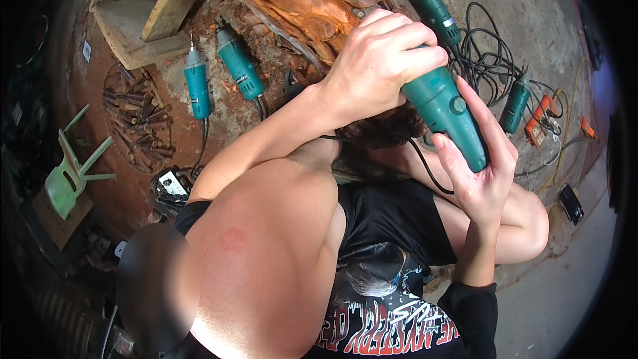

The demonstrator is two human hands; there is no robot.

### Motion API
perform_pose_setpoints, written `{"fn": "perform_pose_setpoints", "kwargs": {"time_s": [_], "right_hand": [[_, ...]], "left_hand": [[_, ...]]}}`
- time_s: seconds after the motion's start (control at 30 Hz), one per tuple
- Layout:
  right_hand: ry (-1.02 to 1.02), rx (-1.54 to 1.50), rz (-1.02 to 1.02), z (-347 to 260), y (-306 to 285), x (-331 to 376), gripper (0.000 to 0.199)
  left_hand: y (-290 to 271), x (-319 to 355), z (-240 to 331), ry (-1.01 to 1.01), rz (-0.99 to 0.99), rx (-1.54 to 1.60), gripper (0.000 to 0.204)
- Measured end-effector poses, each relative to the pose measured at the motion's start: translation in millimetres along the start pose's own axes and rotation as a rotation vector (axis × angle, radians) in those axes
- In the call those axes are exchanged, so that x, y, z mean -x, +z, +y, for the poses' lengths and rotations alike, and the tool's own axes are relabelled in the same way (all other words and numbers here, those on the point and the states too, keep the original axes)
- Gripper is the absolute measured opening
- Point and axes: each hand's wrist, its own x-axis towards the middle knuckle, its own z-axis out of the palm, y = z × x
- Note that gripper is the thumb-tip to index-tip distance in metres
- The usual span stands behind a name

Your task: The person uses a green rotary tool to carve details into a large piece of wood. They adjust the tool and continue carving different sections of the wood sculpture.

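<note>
A teal power grinder (444, 103) with a round button on its side is held between my two hands, tilted with its rear end toward me. My left hand (384, 60) is wrapped over its front end, next to the reddish-brown carved wood (312, 0). The grinder's working tip is hidden behind that hand. Around the rear of the housing, my right hand (484, 173) closes with the thumb on one side and the fingers on the other. A black cord (428, 169) hangs beside my leg below the tool.
Teal rotary tools lie left of the wood, a slim one (197, 83) and a thicker one (239, 63). More lie right, by tangled black cables (482, 60) and an orange power strip (539, 119). Bits (137, 116), a wooden stand (143, 20) and a green chair (68, 176) are left.
</note>
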Motion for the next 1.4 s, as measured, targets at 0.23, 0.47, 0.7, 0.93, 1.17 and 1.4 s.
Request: {"fn": "perform_pose_setpoints", "kwargs": {"time_s": [0.23, 0.47, 0.7, 0.93, 1.17, 1.4], "right_hand": [[-0.039, -0.026, -0.001, 4.8, 0.1, -1.4, 0.059], [-0.015, -0.054, -0.003, 3.2, -0.3, 0.9, 0.060], [-0.011, -0.023, 0.049, 2.4, 5.2, 7.7, 0.060], [-0.010, -0.032, 0.033, 0.8, 2.5, 6.5, 0.059], [0.059, 0.009, -0.016, -4.3, -0.5, 7.8, 0.061], [-0.164, 0.099, 0.066, 8.5, 4.8, 19.3, 0.060]], "left_hand": [[-1.7, -1.1, 1.5, 0.016, 0.032, -0.037, 0.025], [0.9, 1.0, 0.3, 0.029, -0.008, -0.039, 0.025], [2.6, 2.5, -1.6, 0.068, 0.032, 0.017, 0.024], [1.1, 1.9, 0.8, 0.050, 0.029, 0.003, 0.026], [1.2, 1.2, 0.9, 0.042, 0.004, 0.024, 0.027], [-0.1, 3.5, 4.0, 0.145, 0.031, 0.053, 0.028]]}}
